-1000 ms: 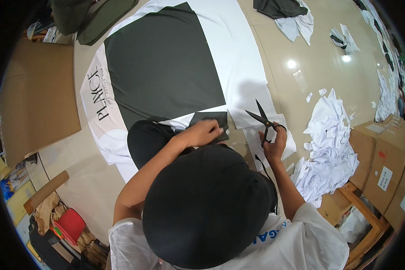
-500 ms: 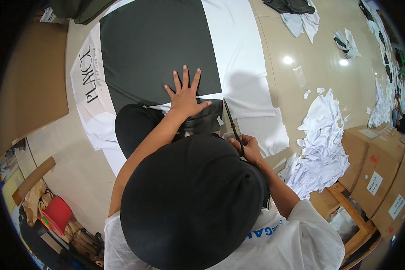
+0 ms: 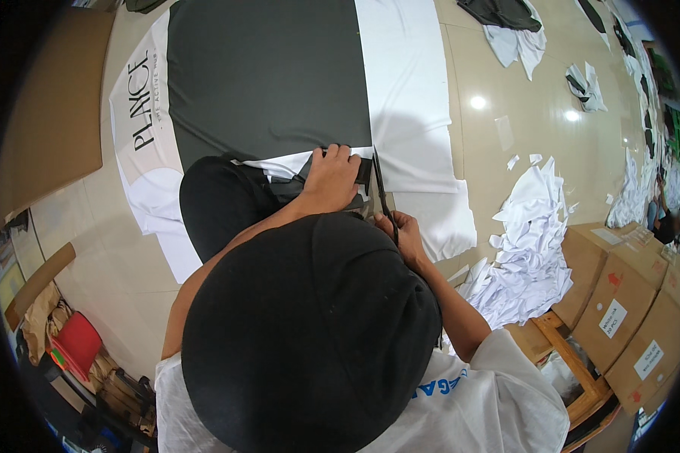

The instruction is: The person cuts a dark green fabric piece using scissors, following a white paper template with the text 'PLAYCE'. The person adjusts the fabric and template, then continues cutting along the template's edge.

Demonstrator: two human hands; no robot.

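A large dark grey cloth panel [image 3: 272,75] with white borders lies flat on the floor in front of me. At its near edge my left hand [image 3: 332,180] has its fingers curled over a white strip [image 3: 283,164] and some bunched dark cloth [image 3: 285,189]. Long black scissors [image 3: 380,181] are in my right hand [image 3: 403,232]. Their tips reach the near right corner of the dark panel, where it meets the white cloth [image 3: 409,83]. Whether the blades are apart is hard to make out. My black-covered knee [image 3: 217,198] rests beside the cloth.
A heap of white cloth scraps [image 3: 521,249] lies to the right, beside stacked cardboard boxes [image 3: 612,302] and a wooden frame [image 3: 574,370]. More scraps [image 3: 510,38] are farther off. A large brown board [image 3: 49,106] stands at left, with a red item [image 3: 77,343] below it.
My left hand has drawn back from lying spread on the dark panel and now curls its fingers at the near edge. The scissors stay at the corner. The view has shifted slightly.
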